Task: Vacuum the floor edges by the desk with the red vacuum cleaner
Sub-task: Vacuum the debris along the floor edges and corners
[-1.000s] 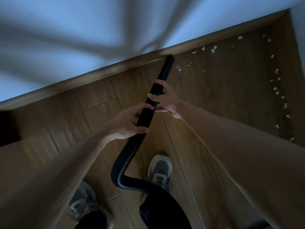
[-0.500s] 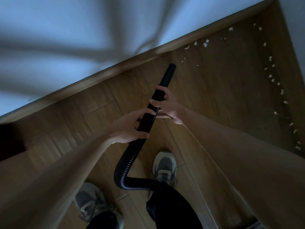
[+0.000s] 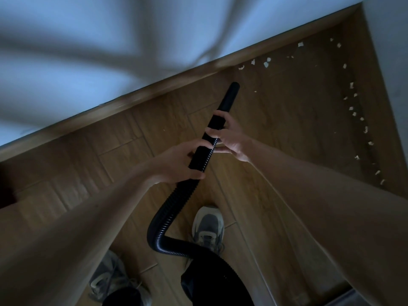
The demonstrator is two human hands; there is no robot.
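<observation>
Along the foot of the pale wall (image 3: 110, 51), where a wooden skirting board (image 3: 154, 93) met the wood-patterned floor (image 3: 287, 138), the edge-cleaning step was in hand. Both hands held the vacuum's black wand (image 3: 223, 109). The right hand (image 3: 234, 140) was wrapped round its ribbed farther section, fingers curled over the top. The left hand (image 3: 174, 166) was closed round the nearer end, where the rigid part joined the corrugated hose (image 3: 165, 215). The hose looped down past a grey shoe (image 3: 207, 226) and out of view. The red body of the cleaner did not show, nor could any desk be identified. The nozzle mouth (image 3: 234, 86) pointed toward the skirting but lay apart from it; whether it touched the floor could not be told. Several pale scraps (image 3: 266, 64) lay along the skirting just beyond the nozzle, to its right. A second line of scraps (image 3: 353, 111) ran along the adjoining wall on the right, so the job appeared well short of finished. The next move would probably call for advancing the nozzle to the nearest scraps, with its mouth low and close against the skirting. It could then sweep rightward into the corner and down the second line. Slack in the hose seemed sufficient for that reach.
</observation>
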